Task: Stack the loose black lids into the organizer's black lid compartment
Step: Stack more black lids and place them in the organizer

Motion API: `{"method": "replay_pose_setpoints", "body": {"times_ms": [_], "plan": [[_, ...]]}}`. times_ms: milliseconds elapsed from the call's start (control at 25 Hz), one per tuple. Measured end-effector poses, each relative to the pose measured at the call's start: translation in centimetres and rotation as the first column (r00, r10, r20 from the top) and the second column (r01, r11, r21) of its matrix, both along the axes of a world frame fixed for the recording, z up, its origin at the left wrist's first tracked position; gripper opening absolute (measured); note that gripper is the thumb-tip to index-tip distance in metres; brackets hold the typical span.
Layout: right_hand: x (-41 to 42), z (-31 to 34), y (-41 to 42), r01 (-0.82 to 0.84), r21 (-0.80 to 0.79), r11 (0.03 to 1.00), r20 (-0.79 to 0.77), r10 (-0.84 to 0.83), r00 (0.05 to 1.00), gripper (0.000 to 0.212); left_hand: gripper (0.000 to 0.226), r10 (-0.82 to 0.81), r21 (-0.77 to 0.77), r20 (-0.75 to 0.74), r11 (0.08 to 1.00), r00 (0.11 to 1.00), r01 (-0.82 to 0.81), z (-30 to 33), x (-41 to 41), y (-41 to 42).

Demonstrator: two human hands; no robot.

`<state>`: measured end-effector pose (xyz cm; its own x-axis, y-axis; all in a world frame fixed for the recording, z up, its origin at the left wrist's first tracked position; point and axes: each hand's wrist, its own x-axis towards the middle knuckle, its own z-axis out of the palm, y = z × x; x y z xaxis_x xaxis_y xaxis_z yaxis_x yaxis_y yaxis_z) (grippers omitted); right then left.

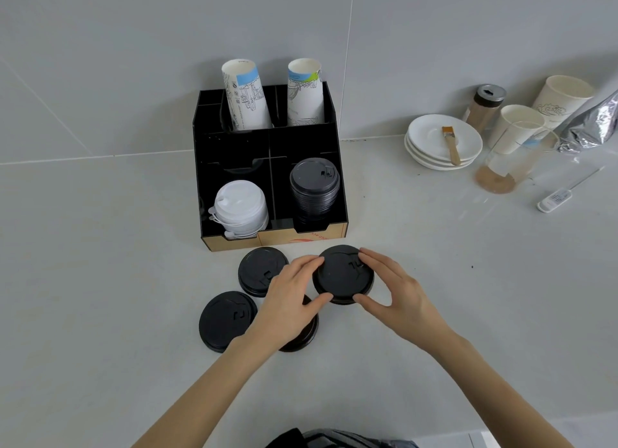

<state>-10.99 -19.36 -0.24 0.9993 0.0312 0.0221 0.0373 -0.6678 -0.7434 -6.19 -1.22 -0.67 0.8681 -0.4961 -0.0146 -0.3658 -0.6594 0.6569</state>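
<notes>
A black organizer (230, 146) stands on the counter against the wall. Its front right compartment holds a stack of black lids (314, 188); the front left one holds white lids (241, 210). Several loose black lids lie in front of it. Both my hands grip one small stack of black lids (341, 275): my left hand (291, 300) on its left rim, my right hand (394, 287) on its right rim. Another loose lid stack (259, 270) sits to the left, a single lid (227, 320) lies nearer me, and one more lid (302, 337) is mostly hidden under my left hand.
Two paper cup stacks (245, 94) stand in the organizer's back slots. At the right are stacked white saucers (441, 143) with a brush, a shaker (485, 106), paper cups (516, 126), a glass (511, 160), a foil bag (592, 126) and a thermometer (556, 198).
</notes>
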Motion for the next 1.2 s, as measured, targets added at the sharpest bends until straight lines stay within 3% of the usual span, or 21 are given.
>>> {"method": "replay_pose_setpoints", "body": {"times_ms": [560,1200], "plan": [[6.1,3.3,1.6,0.048,-0.039,0.998,0.180,-0.041,0.983,0.047,0.059,0.071,-0.124,0.053,0.990,0.996,-0.064,3.8,5.8,0.4],[15.1,3.6,1.6,0.132,-0.065,0.989,0.132,-0.123,0.984,0.047,0.053,0.143,-0.080,0.060,0.987,0.988,-0.138,4.1,14.3,-1.0]]}}
